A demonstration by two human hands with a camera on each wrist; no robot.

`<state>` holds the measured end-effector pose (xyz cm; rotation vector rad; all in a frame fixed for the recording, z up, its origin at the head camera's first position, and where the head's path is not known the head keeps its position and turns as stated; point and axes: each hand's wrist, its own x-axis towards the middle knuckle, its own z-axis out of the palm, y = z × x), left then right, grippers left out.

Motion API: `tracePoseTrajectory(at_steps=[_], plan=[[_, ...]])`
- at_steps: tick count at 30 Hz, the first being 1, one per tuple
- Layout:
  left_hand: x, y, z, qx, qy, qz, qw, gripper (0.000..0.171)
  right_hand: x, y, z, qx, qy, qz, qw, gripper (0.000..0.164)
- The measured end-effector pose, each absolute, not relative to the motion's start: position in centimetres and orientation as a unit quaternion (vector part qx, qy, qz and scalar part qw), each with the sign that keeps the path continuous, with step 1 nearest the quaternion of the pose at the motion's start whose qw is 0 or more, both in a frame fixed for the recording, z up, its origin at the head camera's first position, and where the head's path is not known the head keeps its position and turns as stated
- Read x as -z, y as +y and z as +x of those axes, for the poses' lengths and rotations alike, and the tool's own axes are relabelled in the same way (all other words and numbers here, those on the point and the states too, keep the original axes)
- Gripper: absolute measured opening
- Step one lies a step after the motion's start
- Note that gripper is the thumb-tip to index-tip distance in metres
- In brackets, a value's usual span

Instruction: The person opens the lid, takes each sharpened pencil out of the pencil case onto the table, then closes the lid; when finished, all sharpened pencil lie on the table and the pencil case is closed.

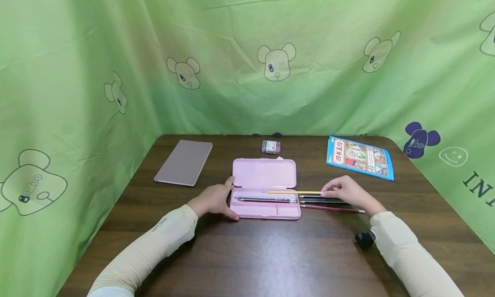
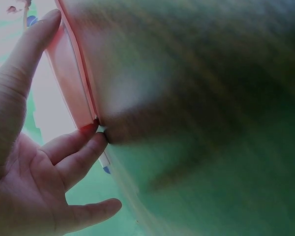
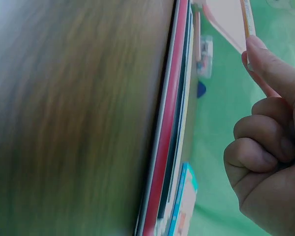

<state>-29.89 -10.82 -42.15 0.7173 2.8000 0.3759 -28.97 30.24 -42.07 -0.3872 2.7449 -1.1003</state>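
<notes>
A pink pencil case (image 1: 253, 210) lies with its lid (image 1: 264, 173) folded back. My left hand (image 1: 214, 200) holds the case's left end, thumb at the front corner and fingers towards the back. Between thumb and index finger, my right hand (image 1: 349, 193) pinches a yellow pencil (image 1: 294, 192) near one end; its tip reaches over the back of the case. The other right fingers are curled in. Silvery pencils (image 1: 267, 199) lie in the long compartment. Right of the case, partly under the right hand, lie dark pencils (image 1: 321, 202) and a dark red pencil (image 1: 332, 209).
A grey notebook (image 1: 184, 163) lies at the back left of the wooden table (image 1: 247, 254). Behind the lid stands a small clear box (image 1: 271, 147), with a small white piece (image 1: 280, 158) near it. A blue-edged booklet (image 1: 359, 157) lies at the back right. Green curtains surround the table.
</notes>
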Motion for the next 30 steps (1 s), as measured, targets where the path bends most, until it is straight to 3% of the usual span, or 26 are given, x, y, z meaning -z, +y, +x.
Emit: tracePoseTrajectory(at_steps=[30], plan=[[42.3, -10.8, -30.0, -0.125, 0.955, 0.242, 0.116, 0.128, 41.2, 38.4, -24.9, 0.339, 0.930, -0.100, 0.097, 0.021]])
